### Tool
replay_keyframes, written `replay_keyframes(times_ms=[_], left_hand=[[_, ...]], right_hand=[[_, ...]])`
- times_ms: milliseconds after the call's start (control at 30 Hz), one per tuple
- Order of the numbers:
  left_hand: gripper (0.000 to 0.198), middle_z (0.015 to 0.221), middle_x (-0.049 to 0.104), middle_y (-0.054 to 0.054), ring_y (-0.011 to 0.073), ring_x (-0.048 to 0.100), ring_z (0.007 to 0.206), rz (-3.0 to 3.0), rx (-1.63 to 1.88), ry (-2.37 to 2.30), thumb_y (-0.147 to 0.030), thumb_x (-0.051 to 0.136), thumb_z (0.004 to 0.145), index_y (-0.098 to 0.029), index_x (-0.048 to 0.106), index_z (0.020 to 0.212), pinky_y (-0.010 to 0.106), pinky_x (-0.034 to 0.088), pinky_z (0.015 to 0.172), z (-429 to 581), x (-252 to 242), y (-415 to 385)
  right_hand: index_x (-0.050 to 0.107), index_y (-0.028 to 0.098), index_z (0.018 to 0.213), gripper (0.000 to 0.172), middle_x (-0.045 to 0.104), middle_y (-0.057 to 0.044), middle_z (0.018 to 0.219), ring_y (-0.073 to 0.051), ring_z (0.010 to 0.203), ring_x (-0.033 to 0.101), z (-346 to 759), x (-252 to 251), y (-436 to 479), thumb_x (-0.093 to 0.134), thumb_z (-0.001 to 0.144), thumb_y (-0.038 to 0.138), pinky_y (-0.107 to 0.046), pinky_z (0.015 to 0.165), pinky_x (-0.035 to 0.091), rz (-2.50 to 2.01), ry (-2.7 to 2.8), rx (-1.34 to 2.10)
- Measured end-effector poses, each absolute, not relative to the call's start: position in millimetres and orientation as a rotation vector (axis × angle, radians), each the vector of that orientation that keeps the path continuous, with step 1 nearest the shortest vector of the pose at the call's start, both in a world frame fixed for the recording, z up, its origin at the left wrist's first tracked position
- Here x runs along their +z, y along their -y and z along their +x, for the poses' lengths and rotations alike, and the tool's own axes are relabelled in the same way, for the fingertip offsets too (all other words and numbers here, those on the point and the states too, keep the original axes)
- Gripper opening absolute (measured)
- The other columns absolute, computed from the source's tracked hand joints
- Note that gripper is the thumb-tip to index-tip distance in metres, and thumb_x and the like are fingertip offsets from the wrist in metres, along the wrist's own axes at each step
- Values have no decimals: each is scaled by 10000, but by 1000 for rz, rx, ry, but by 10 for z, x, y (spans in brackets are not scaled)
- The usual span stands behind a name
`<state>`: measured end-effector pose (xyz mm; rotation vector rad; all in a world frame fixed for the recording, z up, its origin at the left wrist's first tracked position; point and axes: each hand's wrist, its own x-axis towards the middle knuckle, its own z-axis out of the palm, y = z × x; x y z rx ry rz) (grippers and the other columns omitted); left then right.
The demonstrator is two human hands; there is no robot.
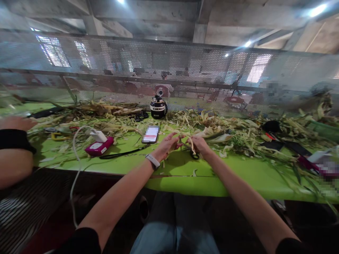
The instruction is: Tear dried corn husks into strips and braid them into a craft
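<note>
Over the green table's front, my left hand (168,146) is closed in a pinch on thin pale plant strips that look like corn husk. Close beside it, my right hand (200,145) is closed around what looks like a pair of scissors (195,155). One black handle loop shows below the fingers, and the blades point toward my left hand. A curled pale husk strip (192,144) hangs down at the right fingers. Exactly how the strips run between both hands is too small to make out.
A phone (150,134) lies behind my left hand. A magenta box (99,146) with a white plug and cable is left. A black jug (158,107) stands near the mesh screen (180,70). Husk piles (238,132) spread right. Another person's arm (14,155) rests at far left.
</note>
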<state>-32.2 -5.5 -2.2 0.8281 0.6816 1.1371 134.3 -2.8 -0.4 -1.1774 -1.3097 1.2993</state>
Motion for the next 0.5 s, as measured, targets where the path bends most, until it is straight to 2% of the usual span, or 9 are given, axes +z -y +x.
replay_keyframes(times_ms=[100,267,500], left_hand=[[308,887,692,7,58,601,468,828,1166,-718,-118,691,733,-175,539,995,146,421,414,-308,-33,47],[321,805,677,-16,48,566,433,762,1168,-753,-72,626,768,-180,502,1043,145,410,413,-289,-30,42],[183,760,653,-15,20,539,458,752,1121,-658,-92,679,731,-150,560,858,113,404,430,-293,-26,48]], right_hand=[[562,170,607,210,436,71,430,-56,377,345,1289,-4,87,681,600,344,-195,383,243,-1100,1562,1219],[640,165,631,169,509,36,460,-86,407,442,1229,-38,91,660,640,333,-206,410,289,-1157,1756,1023],[694,157,690,224,601,-17,519,-127,449,527,1199,-53,108,657,670,377,-219,437,373,-1215,1772,949]])
